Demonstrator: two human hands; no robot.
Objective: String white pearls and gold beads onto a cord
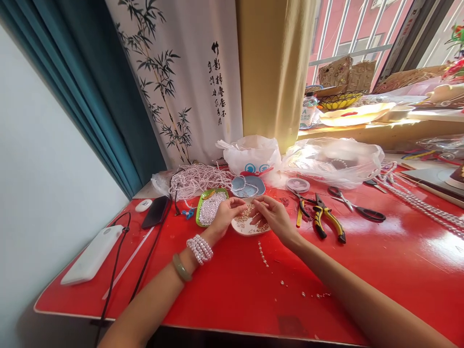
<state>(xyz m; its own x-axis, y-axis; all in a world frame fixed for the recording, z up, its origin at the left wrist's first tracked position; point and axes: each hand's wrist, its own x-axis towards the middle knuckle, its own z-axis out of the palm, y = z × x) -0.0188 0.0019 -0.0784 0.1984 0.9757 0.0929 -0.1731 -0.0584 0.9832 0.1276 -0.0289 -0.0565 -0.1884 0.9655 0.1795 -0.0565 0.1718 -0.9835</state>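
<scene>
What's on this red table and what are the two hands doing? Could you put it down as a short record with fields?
surface: red table
left hand: fingers pinched together over the white dish of small gold beads; what they hold is too small to tell
right hand: fingers pinched over the same dish
left wrist: pearl bracelet and green bangle
near the hands: green tray of pearls, blue dish, loose beads
tools: yellow-handled pliers, scissors
far left: phone, white power bank
</scene>
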